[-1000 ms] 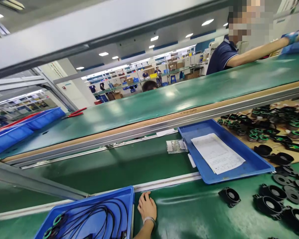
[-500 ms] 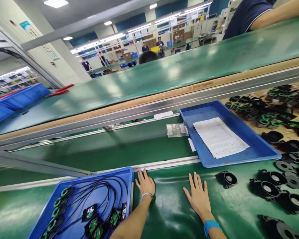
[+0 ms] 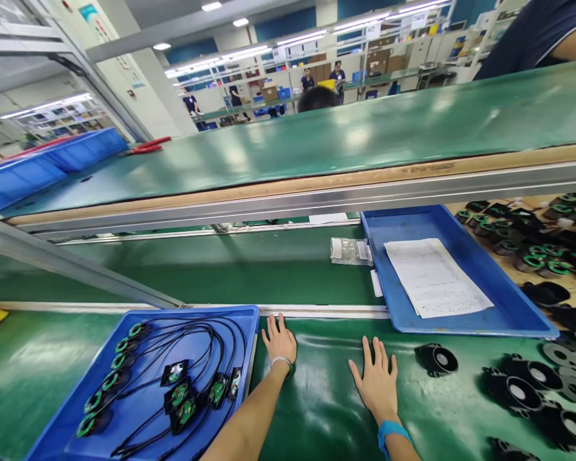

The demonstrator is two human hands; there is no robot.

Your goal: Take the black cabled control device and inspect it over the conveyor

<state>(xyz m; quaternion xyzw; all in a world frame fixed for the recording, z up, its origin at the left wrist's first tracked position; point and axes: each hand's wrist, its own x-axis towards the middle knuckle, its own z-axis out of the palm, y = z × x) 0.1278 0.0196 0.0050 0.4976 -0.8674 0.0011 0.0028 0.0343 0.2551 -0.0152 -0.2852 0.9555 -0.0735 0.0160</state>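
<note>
My left hand (image 3: 279, 341) lies flat on the green bench mat (image 3: 326, 410), fingers stretched out, right beside the corner of a blue tray (image 3: 77, 416) that holds wired green-and-black parts (image 3: 182, 394). My right hand (image 3: 377, 378) also rests flat and spread on the mat, holding nothing, a blue band on its wrist. A black round fan housing (image 3: 436, 358) sits a short way to its right.
A second blue tray (image 3: 509, 301) with a printed sheet (image 3: 436, 278) overhangs the lower belt. More black housings (image 3: 523, 390) and green-wound coils (image 3: 537, 259) lie at the right. A clear bag (image 3: 349, 251) lies on the belt. A co-worker's dark sleeve (image 3: 532, 32) shows beyond the upper conveyor.
The view has tilted down and shifted left. My right hand came into view and settled flat on the mat; my left hand uncurled and now lies flat.
</note>
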